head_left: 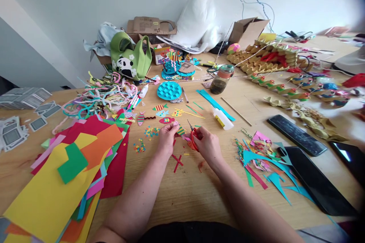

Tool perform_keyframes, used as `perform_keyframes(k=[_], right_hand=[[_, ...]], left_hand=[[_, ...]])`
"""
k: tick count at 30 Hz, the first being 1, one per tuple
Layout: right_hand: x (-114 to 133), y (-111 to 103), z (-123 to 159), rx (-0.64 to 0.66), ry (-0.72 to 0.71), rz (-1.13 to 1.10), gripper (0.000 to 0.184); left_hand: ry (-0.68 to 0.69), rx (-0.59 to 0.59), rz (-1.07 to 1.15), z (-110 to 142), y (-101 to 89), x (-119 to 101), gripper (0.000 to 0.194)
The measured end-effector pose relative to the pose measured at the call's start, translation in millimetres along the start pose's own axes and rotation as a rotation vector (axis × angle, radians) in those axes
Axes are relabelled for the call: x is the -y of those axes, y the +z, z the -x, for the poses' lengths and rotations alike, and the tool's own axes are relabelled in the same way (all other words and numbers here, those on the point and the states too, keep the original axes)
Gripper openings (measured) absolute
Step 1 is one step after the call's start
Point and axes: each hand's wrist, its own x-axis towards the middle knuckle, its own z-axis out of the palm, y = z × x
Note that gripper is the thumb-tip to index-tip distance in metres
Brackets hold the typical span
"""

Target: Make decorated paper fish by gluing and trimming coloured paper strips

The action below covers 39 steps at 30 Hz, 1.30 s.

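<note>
My right hand (207, 145) grips small red-handled scissors (193, 135), blades pointing up and left. My left hand (167, 136) pinches a small colourful paper piece (180, 131) right beside the blades. Both hands hover over the middle of the wooden table (194, 193). Red paper strips (177, 161) lie crossed just below my left hand. Finished paper fish (161, 111) lie in a row beyond the hands, with confetti dots (151, 133) to their left.
A pile of coloured paper sheets (68, 171) covers the left. Paper scraps (262, 159) and dark tablets (313, 182) lie right. A glue bottle (222, 118), a jar (222, 79), pipe cleaners (97, 97), a green panda bag (131, 59) and cardboard boxes stand farther back.
</note>
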Motion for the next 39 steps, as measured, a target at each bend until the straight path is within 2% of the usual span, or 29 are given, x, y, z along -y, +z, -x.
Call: perform_keyframes(k=[3, 7, 11, 14, 17, 22, 29, 33, 39], right_hand=[[0.7, -0.1, -4.2, 0.002, 0.061, -0.272, 0.034], [5.3, 1.0, -6.2, 0.129, 0.091, -0.763, 0.046], [10.0, 1.1, -5.8, 0.219, 0.123, -0.973, 0.05], [11.9, -0.7, -6.6, 0.22, 0.163, -1.0, 0.048], [12.0, -2.4, -7.9, 0.164, 0.164, -0.997, 0.044], [11.0, -2.6, -8.9, 0.092, 0.109, -0.988, 0.036], [13.2, -3.5, -7.4, 0.088, 0.029, -0.926, 0.03], [13.8, -3.4, -6.4, 0.093, 0.003, -0.929, 0.032], [13.5, -3.9, -6.5, 0.134, 0.021, -0.982, 0.037]], left_hand=[[-0.011, 0.012, 0.013, 1.9, 1.6, -3.6, 0.024], [-0.02, 0.059, 0.023, 4.3, 4.2, -5.2, 0.025], [-0.044, 0.09, 0.028, 6.8, 6.9, -5.8, 0.025], [-0.058, 0.108, 0.012, 8.6, 7.7, -7.1, 0.026], [-0.052, 0.125, -0.006, 9.5, 7.1, -8.3, 0.026], [-0.015, 0.196, -0.072, 8.9, 4.2, -6.4, 0.025], [0.034, 0.283, -0.167, 7.6, -0.2, -1.6, 0.02], [0.055, 0.274, -0.18, 7.1, -1.5, -1.4, 0.019], [0.047, 0.197, -0.137, 7.3, 1.7, -3.6, 0.02]])
